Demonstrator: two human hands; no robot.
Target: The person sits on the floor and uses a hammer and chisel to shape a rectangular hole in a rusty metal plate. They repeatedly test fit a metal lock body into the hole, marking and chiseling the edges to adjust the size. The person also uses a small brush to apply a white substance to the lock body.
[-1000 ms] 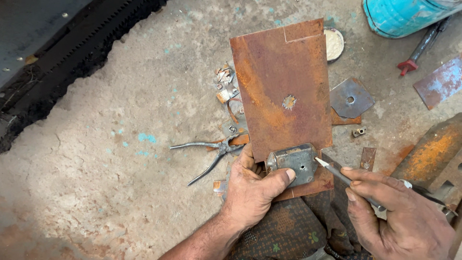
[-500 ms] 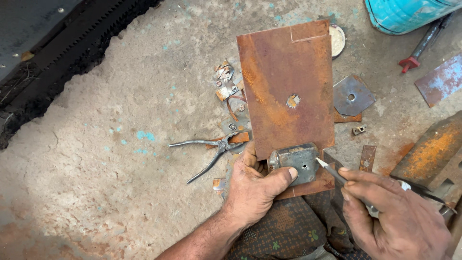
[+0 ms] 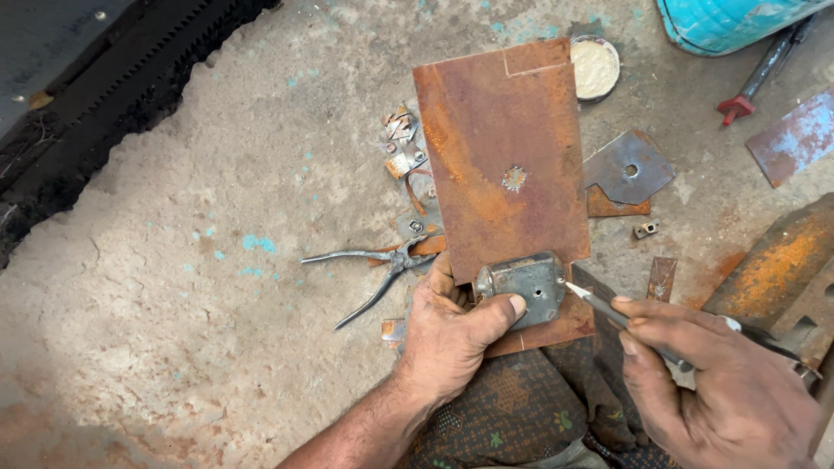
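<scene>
Fig.: head view, looking down at the work on the concrete floor (image 3: pixel 217 304). My left hand (image 3: pixel 452 334) is closed over the near-left corner of a small grey metal lock case (image 3: pixel 521 287), thumb laid across its face and fingers curled under, pinning it flat so it cannot slide. The case sits at the near edge of a rusty steel plate (image 3: pixel 504 156), touching it; the plate serves as a firm backing w/ a small punched spot near its middle. My right hand (image 3: pixel 721 382) is wrapped shut round a slim pointed metal tool (image 3: pixel 608 310), prob. a scriber or punch, though the shaft is mostly hidden in the fist. Its tip meets the right edge of the case, held low and slanted so the point bears sideways against the metal. Just left of the left hand lie pliers (image 3: pixel 373 269), handles spread, within easy reach. Above them is a heap of small scrap bits (image 3: pixel 401 143). Right of the plate are a grey square plate w/ a centre hole (image 3: pixel 630 167) and a small round tin of pale paste (image 3: pixel 595 68). My patterned cloth-covered lap (image 3: pixel 512 408) is below the plate's near edge.
</scene>
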